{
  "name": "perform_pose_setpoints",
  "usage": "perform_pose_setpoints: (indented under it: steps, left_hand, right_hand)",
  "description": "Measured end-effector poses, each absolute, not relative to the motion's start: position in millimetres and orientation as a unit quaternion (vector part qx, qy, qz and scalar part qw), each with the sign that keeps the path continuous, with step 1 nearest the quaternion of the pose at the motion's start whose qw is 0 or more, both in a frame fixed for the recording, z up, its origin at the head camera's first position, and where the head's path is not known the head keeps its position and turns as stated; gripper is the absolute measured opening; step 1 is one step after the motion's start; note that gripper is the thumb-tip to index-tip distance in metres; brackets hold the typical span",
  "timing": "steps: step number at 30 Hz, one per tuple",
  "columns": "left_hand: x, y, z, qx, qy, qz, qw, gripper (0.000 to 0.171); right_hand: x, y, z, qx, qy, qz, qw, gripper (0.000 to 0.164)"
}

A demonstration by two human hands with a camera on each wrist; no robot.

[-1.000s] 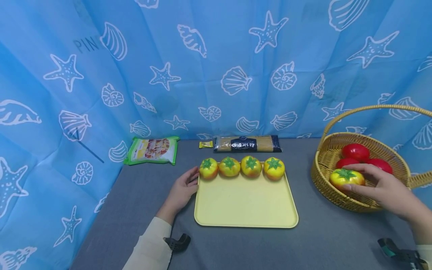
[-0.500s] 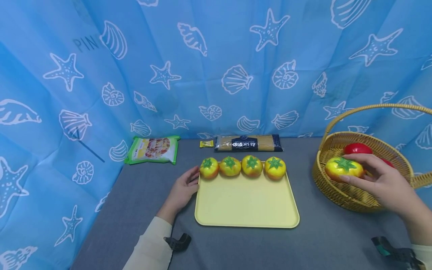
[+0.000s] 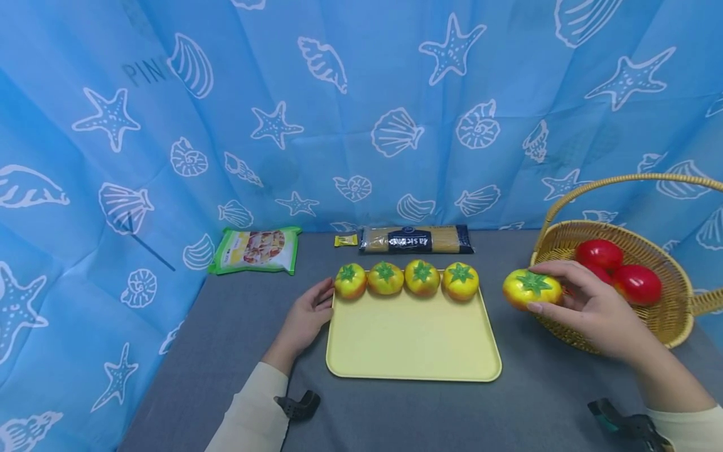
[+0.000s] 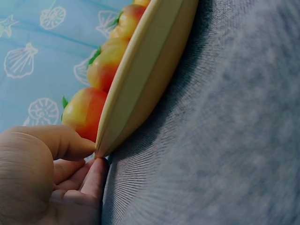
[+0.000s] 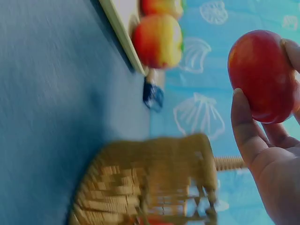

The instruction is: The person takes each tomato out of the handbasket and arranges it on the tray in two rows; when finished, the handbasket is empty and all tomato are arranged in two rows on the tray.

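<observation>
A yellow tray (image 3: 413, 342) lies on the grey tabletop, with a row of yellow-orange tomatoes (image 3: 422, 279) with green leafy tops along its far edge. At its left side, my left hand (image 3: 302, 323) pinches the rim; the left wrist view has the thumb (image 4: 77, 143) on the rim and the fingers against its underside. My right hand (image 3: 604, 317) holds another such tomato (image 3: 522, 295) between thumb and fingers, above the table just left of the wicker basket (image 3: 674, 326). In the right wrist view this tomato's red underside (image 5: 260, 77) shows.
Several smooth red fruits (image 3: 638, 284) lie in the basket, whose tall handle (image 3: 627, 179) arches over it. Behind the tray are a pasta pack (image 3: 418, 240), a small yellow packet (image 3: 346, 241) and a green-edged food bag (image 3: 257, 251). A blue curtain (image 3: 339, 113) hangs behind.
My right hand has lifted the tomato out of the basket and carried it left past the basket's rim. The left hand and the tray have stayed in place.
</observation>
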State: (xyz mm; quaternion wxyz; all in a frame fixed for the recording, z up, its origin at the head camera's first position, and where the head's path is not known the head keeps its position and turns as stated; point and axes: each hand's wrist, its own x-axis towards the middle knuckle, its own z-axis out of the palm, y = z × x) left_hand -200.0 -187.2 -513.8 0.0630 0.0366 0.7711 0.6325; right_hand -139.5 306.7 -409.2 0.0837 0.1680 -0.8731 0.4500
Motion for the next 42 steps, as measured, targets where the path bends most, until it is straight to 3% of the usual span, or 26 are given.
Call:
perform_pose_setpoints:
  steps: [17,42]
  left_hand:
    - [-199.0,-184.4,-511.9,0.048,0.763,0.642,0.063,0.072]
    - [-201.6,-188.5,-513.3,0.049,0.768,0.635,0.061,0.072]
  right_hand:
    - [-144.9,231.0,-441.0,0.236,-0.835,0.497,-0.011,0.051]
    - [-156.7,147.8,-467.4,0.286,-0.788,0.538,-0.083,0.05]
